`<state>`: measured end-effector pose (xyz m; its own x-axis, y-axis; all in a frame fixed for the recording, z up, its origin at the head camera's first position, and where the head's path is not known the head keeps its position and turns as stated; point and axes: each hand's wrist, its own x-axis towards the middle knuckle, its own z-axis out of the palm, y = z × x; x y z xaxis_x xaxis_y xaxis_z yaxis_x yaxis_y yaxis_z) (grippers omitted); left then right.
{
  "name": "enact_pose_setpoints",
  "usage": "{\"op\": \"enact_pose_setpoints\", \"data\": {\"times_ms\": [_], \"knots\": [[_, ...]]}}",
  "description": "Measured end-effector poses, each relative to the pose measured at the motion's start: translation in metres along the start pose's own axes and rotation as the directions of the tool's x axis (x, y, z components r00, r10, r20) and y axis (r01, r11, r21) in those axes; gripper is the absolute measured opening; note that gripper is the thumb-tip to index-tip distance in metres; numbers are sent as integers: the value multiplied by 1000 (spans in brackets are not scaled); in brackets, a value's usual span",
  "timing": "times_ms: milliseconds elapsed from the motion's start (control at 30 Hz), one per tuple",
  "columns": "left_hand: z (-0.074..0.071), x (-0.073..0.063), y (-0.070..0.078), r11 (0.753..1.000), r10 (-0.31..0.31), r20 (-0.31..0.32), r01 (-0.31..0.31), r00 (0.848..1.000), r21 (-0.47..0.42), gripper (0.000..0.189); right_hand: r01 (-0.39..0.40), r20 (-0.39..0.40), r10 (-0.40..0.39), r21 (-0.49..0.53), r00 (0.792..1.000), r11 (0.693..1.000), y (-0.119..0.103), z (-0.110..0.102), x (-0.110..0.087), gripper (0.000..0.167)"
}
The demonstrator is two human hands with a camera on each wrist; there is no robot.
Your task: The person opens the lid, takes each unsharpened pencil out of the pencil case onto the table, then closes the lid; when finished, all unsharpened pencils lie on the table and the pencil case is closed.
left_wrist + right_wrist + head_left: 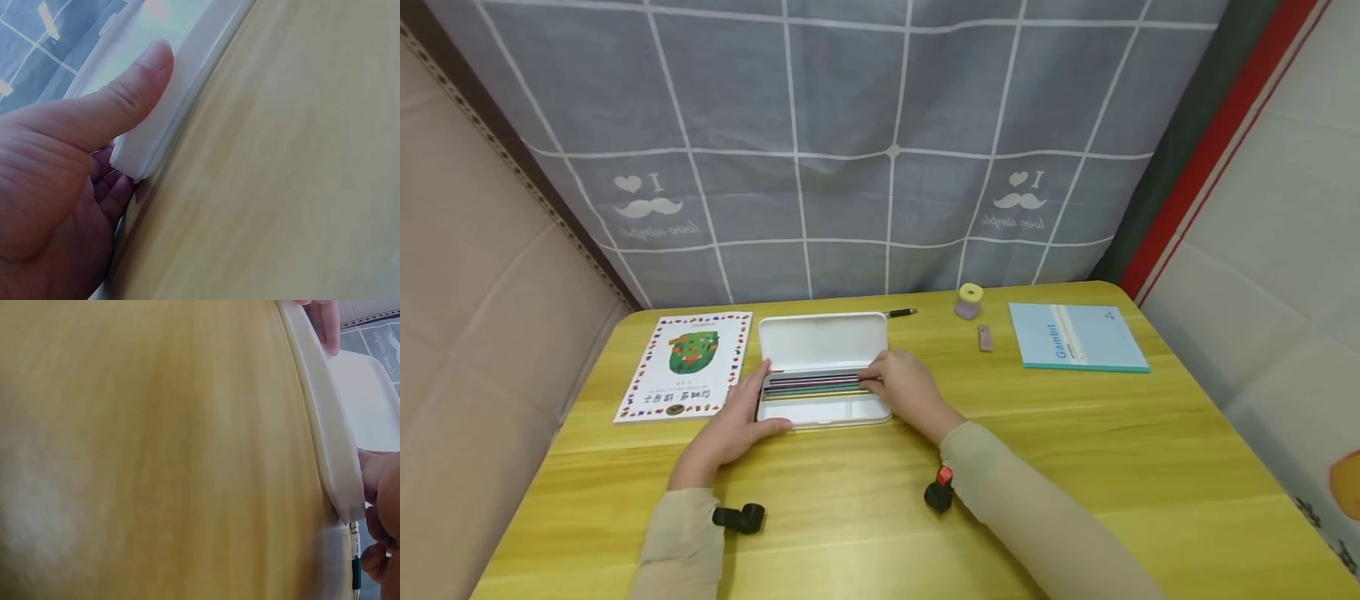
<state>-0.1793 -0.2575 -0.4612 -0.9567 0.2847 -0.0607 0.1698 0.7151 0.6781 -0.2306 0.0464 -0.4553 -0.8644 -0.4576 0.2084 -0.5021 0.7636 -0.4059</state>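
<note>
A white pencil case [823, 343] lies with its lid raised, and several colored pencils [812, 384] run side by side across its back part. My left hand [740, 422] grips the left end of the case, thumb along the front and fingers round the side. In the left wrist view the thumb [140, 78] lies over the white corner, other fingers beneath. My right hand [906, 389] reaches in over the right end, thumb and fingertips pinching at the pencils' right ends. A thin reddish pencil [382, 452] shows beside the right thumb in the right wrist view.
Left of the case lies a white illustrated booklet [688, 367]. A black pen [901, 312] sits behind the lid's right corner. Farther right are a yellow-topped small container [968, 302], a pinkish eraser-like block [985, 338] and a light blue notebook [1077, 337]. A grey curtain [850, 125] hangs behind the table.
</note>
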Motion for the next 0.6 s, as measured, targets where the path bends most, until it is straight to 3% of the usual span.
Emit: {"op": "enact_pose_setpoints", "data": {"times_ms": [367, 500, 600], "knots": [[3, 1, -4, 1000, 1, -6, -1, 1000, -2, 112, -48, -84, 50, 24, 995, 999, 0, 8, -5, 9], [2, 0, -5, 1000, 4, -12, -4, 1000, 1, 111, -64, -132, 88, 174, 987, 983, 4, 5, -7, 9], [2, 1, -4, 1000, 3, -7, -3, 1000, -1, 112, -79, -159, 139, 335, 977, 939, 12, -2, -11, 10]]}}
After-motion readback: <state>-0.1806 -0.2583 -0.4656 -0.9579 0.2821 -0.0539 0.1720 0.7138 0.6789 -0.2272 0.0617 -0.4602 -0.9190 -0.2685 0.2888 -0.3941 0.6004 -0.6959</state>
